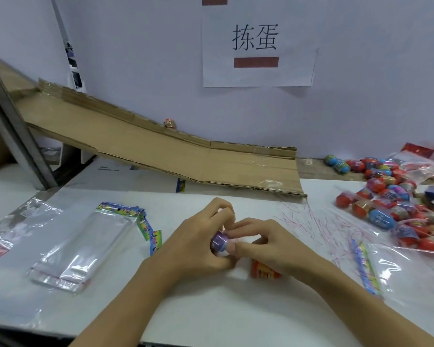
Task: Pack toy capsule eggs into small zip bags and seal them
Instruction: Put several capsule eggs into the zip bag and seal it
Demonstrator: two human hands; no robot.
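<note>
Both hands meet at the middle of the white table. My left hand point(201, 236) curls its fingers round a purple capsule egg point(219, 240). My right hand point(263, 242) pinches the same egg from the right with thumb and fingertips. Under my right palm lies an orange capsule egg point(262, 270), partly hidden. A stack of clear zip bags with colourful headers point(85, 236) lies to the left. A heap of red, blue and pink capsule eggs point(386, 199) fills the right side.
A cardboard ramp point(161, 151) slopes down from the back left, with one egg point(170, 123) resting at its far edge by the wall. Thin red-and-white strips point(308, 221) are scattered right of my hands. More clear bags point(376, 266) lie at right and far left point(13, 229).
</note>
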